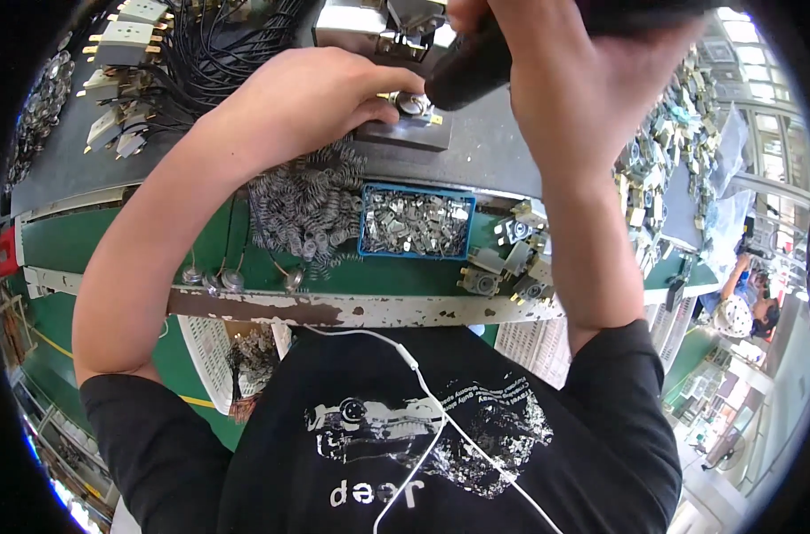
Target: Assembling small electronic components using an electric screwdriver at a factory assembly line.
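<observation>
My left hand [320,93] reaches over a metal block [414,133] on the bench. Its thumb and forefinger close on a small part with a round metal top [413,105] and brass-coloured pins, seated on the block. My right hand [570,84] is wrapped round a dark, thick-bodied hand tool [476,67]. The tool's rounded end comes down right beside the metal top; its exact kind and its tip cannot be made out. Behind the block stands a metal fixture [347,27], partly hidden.
A blue tray [362,222] of small metal pieces sits nearest me, beside heaped springs [303,209] and several pale plug parts [485,280]. White plugs with black cables [125,40] lie at left. More parts [650,196] pile up at right. Another person [743,307] sits far right.
</observation>
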### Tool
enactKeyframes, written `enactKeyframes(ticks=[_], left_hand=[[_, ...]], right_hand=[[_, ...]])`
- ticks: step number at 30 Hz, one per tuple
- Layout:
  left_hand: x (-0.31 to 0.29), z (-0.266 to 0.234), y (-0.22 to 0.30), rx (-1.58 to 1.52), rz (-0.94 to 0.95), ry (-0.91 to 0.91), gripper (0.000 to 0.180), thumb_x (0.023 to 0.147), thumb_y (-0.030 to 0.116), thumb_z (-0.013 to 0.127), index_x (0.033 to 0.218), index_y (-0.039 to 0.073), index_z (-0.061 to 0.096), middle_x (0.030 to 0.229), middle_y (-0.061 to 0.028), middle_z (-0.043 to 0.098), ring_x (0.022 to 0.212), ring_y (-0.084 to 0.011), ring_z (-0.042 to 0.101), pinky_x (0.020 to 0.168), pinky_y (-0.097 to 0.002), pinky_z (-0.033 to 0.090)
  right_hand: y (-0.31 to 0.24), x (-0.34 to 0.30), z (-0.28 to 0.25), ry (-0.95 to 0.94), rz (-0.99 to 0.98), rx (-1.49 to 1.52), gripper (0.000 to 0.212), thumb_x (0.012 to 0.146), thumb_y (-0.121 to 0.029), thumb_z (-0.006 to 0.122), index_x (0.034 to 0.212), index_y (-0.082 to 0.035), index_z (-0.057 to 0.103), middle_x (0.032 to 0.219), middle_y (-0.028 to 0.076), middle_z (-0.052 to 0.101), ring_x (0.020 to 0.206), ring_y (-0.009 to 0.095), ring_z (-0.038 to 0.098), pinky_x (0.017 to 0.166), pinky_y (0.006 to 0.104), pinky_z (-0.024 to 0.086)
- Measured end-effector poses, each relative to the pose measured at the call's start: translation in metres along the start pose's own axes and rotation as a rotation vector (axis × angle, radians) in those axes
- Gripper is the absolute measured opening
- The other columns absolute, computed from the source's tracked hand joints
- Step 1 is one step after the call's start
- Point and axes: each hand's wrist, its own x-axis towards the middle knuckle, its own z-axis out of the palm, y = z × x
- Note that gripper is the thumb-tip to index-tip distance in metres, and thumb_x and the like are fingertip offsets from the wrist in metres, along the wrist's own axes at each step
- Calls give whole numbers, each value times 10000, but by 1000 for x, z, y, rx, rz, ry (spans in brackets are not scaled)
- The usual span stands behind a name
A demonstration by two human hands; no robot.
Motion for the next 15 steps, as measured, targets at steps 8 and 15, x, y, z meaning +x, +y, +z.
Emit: enactKeyframes(ticks=[8, 15], left_hand=[[-17, 25, 54, 197, 239, 248, 180, 785, 171, 690, 963, 143, 683, 930, -12, 593, 953, -191, 606, 821, -352, 467], [-32, 42, 74, 185, 313, 37, 73, 755, 189, 671, 771, 121, 651, 818, 7, 572, 897, -164, 576, 789, -314, 451]], right_hand=[[8, 1, -23, 95, -80, -164, 133, 920, -46, 721, 1033, 15, 684, 882, 107, 728, 551, 116, 622, 482, 245, 506], [3, 26, -43, 77, -209, 39, 205, 960, -161, 700, 1068, 8, 658, 917, 107, 716, 528, 122, 597, 471, 254, 500]])
